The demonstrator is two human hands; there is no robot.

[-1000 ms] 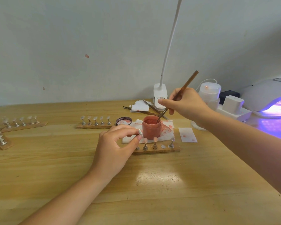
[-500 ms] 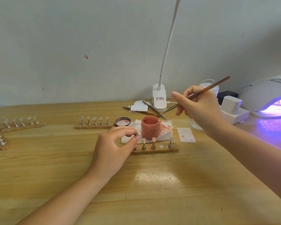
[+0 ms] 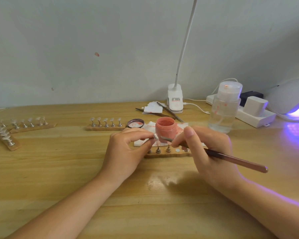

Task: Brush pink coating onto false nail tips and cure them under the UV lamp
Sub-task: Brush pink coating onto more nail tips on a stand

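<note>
- My right hand has swung the brush down from the jar to the nail tip.
- My left hand pinches that tip; right fingers grip the brush.
- Two stand tips look pink; other racks uncoated, curing ahead.

Open wooden table across the whole near edge and between the two forearms. Centre crowded: left hand and right hand nearly meeting over the nearest nail stand, with the open pink jar just behind and its lid beside. Brush handle jutting out to the right. Clear lane between the middle stand and the left stands. Far right blocked by the clear bottle, power strip and lit UV lamp. Behind the jar, clip lamp, perhaps tweezers, papers.
</note>
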